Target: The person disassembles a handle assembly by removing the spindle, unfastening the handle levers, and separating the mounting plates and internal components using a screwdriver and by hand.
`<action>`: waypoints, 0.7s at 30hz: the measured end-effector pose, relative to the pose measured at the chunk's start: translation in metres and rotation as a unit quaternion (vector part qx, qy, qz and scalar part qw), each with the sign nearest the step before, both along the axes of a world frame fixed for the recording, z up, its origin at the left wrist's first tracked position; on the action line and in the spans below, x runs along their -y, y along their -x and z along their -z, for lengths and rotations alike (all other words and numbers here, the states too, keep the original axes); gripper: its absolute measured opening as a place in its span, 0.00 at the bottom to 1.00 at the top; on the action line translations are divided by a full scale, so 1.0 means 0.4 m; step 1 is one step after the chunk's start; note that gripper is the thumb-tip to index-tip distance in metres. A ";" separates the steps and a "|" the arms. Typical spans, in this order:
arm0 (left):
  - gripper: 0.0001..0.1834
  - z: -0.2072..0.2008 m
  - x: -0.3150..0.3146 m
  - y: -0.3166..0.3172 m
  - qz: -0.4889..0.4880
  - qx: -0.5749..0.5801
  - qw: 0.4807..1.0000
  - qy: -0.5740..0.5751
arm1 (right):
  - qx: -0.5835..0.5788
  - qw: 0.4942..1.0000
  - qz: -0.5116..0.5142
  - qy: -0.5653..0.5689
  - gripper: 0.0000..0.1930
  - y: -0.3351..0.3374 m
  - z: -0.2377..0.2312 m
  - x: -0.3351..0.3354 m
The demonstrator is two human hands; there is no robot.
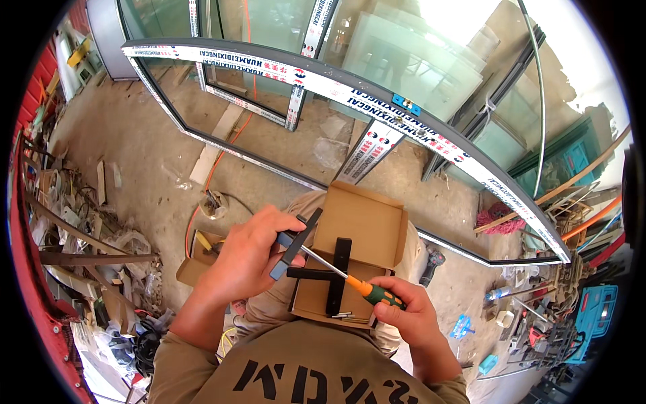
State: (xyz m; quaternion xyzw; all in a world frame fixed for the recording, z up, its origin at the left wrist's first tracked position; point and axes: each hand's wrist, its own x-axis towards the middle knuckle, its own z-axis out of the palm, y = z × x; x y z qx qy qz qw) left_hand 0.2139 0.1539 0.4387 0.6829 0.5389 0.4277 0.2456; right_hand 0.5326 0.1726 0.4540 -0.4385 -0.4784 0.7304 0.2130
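Observation:
My left hand (245, 259) is closed around a dark grey T-shaped window handle (300, 239), held above my lap. In my right hand (409, 311) is a screwdriver (378, 292) with an orange and green grip. Its metal shaft points up and left, and the tip meets the handle near my left fingers; the exact contact point is hidden. An open cardboard box (360, 219) rests on my lap, lid folded back. Inside it lie another black T-shaped handle (340, 269) and several small screws (344, 315).
A large film-wrapped window frame (252, 64) stands just ahead, with glass panes (410, 57) behind it. A cordless drill (432, 264) lies right of my legs. An orange cable (214, 172) crosses the floor at left. Scrap (128, 249) lines the left; a teal tool case (599, 313) sits right.

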 end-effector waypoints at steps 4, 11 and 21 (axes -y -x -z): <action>0.30 0.000 0.011 0.002 -0.003 -0.011 1.000 -0.015 | 0.017 1.000 -0.023 -0.003 0.26 0.003 -0.005 0.007; 0.30 -0.010 0.011 -0.003 -0.034 0.034 0.999 0.019 | 0.234 0.764 -0.089 -0.595 0.32 0.036 0.000 -0.009; 0.32 0.021 0.000 0.022 0.005 -0.008 1.000 -0.015 | 0.225 0.859 -0.153 -0.433 0.26 0.062 -0.037 0.006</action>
